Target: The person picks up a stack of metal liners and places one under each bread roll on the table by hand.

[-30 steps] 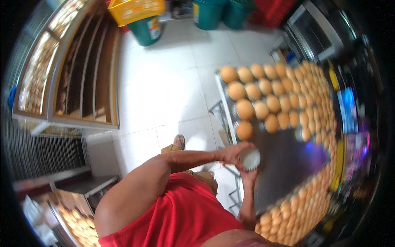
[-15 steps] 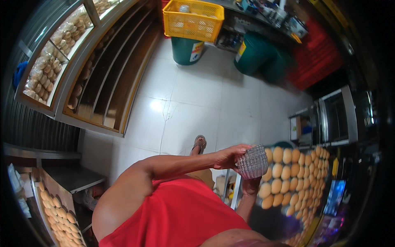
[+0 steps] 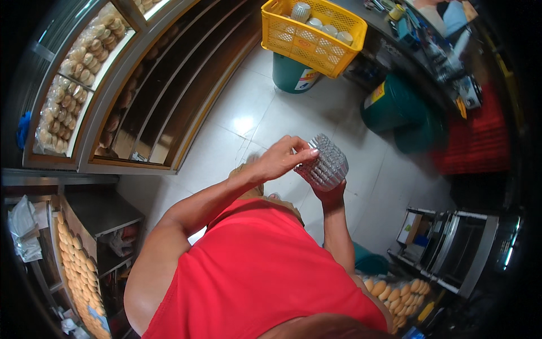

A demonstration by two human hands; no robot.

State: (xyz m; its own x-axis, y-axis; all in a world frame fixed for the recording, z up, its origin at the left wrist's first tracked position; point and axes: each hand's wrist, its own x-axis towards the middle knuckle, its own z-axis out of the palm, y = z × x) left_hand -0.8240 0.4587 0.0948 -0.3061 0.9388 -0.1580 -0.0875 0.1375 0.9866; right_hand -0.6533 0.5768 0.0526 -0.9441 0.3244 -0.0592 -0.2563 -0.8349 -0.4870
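Observation:
In front of my red shirt I hold a stack of fluted silvery baking cups (image 3: 328, 164), nested tightly and tilted. My right hand (image 3: 332, 194) grips the stack from below, its fingers mostly hidden behind the cups. My left hand (image 3: 282, 158) is closed at the stack's upper left side, thumb and fingertips against the cup rims. Ahead, a yellow plastic crate (image 3: 313, 45) holds several similar silvery stacks (image 3: 301, 11) and rests on a green bin (image 3: 291, 76).
A glass-fronted cabinet (image 3: 84, 150) with bagged buns stands left. More green bins (image 3: 384, 107) and red crates (image 3: 480, 135) are at the right, under a cluttered counter (image 3: 420, 42). Trays of round buns lie at lower left (image 3: 79, 265) and lower right (image 3: 401, 296).
I have turned away from the buns on the right toward the yellow crate. Both hands have carried the stack along, and more of the crate's contents shows now.

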